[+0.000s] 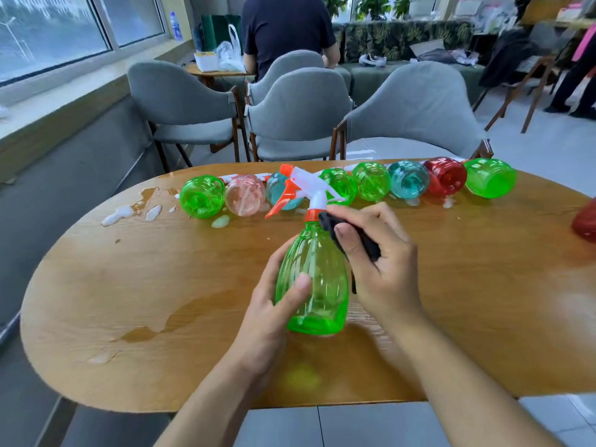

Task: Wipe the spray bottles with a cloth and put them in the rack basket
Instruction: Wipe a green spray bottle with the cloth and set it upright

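I am early in the job, as far as I can judge: one green spray bottle (pixel 312 279) is in my hands being wiped, while a row of bottles (pixel 348 185) lies on its sides along the far edge of the desk (pixel 129 285), with foam and wet patches around them. Those all look unwiped. A red bottle (pixel 586 222) shows at the right edge. I see no rack basket anywhere, so nothing can be counted as put away.

My left hand (pixel 274 304) is closed around the lower body of the green bottle, thumb across its front, holding it upright near the middle of the desk. My right hand (pixel 380 256) is closed on a dark cloth (pixel 350 235), pressing it against the bottle's shoulder just below the orange collar.
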